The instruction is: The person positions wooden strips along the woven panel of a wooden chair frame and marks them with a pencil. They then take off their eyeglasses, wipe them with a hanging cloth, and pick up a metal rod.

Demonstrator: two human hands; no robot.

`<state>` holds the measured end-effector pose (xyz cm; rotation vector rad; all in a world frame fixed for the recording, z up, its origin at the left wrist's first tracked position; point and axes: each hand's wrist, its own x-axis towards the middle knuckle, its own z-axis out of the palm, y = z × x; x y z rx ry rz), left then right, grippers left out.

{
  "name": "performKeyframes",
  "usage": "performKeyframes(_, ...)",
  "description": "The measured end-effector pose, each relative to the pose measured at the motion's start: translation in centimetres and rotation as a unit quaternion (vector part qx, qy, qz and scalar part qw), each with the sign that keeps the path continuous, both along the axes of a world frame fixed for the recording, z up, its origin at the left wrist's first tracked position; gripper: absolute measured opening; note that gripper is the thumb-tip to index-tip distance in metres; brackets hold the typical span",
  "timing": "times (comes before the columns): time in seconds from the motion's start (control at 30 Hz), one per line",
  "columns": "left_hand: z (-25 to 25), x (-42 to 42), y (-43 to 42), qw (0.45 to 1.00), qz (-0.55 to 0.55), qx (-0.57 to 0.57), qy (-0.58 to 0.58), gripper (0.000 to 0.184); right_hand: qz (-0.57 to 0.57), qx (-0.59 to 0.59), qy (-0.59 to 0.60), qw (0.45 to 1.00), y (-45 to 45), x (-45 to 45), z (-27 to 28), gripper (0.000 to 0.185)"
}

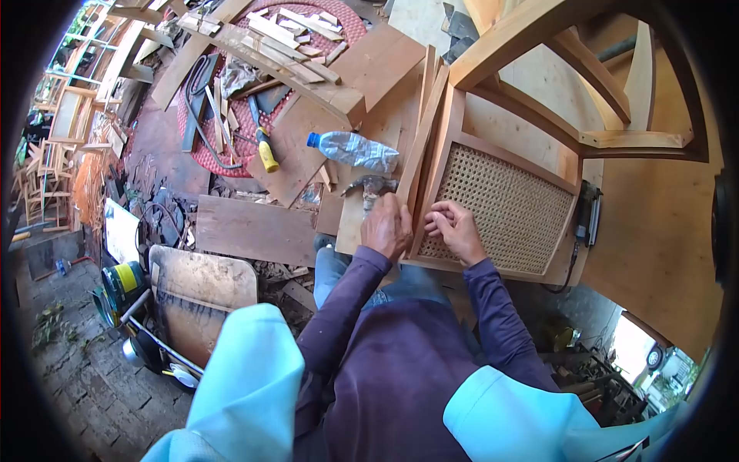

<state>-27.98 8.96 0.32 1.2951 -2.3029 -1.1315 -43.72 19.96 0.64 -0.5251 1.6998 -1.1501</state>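
Note:
My left hand is closed, its knuckles up, beside long thin wood strips. A claw hammer lies just beyond it, the lower handle hidden by the hand. What these fingers hold is too small or hidden to tell. Over the near left corner of a woven cane panel in a wooden chair frame is my right hand, its fingers curled and pressed together. Anything between them cannot be made out. Past the hammer, a crumpled plastic bottle with a blue cap lies on its side.
Wood offcuts and a yellow-handled tool lie on a red mat at the upper left. A brown board lies left of my hands. Stacked chair frames stand at the far left.

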Motion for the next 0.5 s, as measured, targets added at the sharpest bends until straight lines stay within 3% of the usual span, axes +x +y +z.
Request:
performKeyframes(0.03, -0.2, -0.4, -0.4, 0.995, 0.013, -0.085, 0.040, 0.021, 0.008, 0.001, -0.003, 1.000, 0.1, -0.7, -0.6, 0.015)
performKeyframes(0.1, 0.0, -0.7, -0.4, 0.991, 0.030, -0.126, 0.035, 0.023, 0.028, -0.019, -0.024, 0.999, 0.5, -1.6, -1.4, 0.017)
performKeyframes(0.17, 1.4, -0.4, -0.2, 0.992, 0.021, 0.127, 0.017, 0.024, 0.030, -0.026, -0.029, 0.999, 1.3, -1.9, -1.6, 0.020)
performKeyframes(0.2, 1.4, -0.8, 0.6, 0.959, 0.044, 0.256, 0.116, 0.022, 0.020, -0.042, -0.081, 0.996, 1.3, -2.4, -0.7, 0.022)
performKeyframes(0.23, 1.5, -1.0, 1.4, 0.960, 0.046, 0.248, 0.120, 0.022, 0.013, -0.056, -0.129, 0.990, 1.3, -3.1, -0.1, 0.023)
performKeyframes(0.3, 2.3, -1.6, 2.9, 0.866, 0.130, 0.432, 0.215, 0.019, 0.022, -0.070, -0.145, 0.987, 1.0, -3.5, 0.4, 0.024)
performKeyframes(0.33, 3.6, -1.8, 3.6, 0.837, 0.112, 0.463, 0.269, 0.022, -0.001, -0.083, -0.191, 0.978, 0.7, -3.3, 0.9, 0.025)
performKeyframes(0.4, 2.8, -2.0, 5.7, 0.864, 0.069, 0.413, 0.280, 0.020, -0.025, -0.120, -0.319, 0.940, 0.2, -3.1, 0.2, 0.027)
performKeyframes(0.43, 2.6, -2.0, 6.6, 0.884, 0.031, 0.374, 0.278, 0.019, -0.018, -0.117, -0.326, 0.938, -0.3, -3.1, 0.3, 0.027)
performKeyframes(0.5, 3.8, -1.6, 7.9, 0.906, 0.049, 0.378, 0.183, 0.024, -0.011, -0.158, -0.386, 0.909, -1.0, -2.8, 0.8, 0.029)
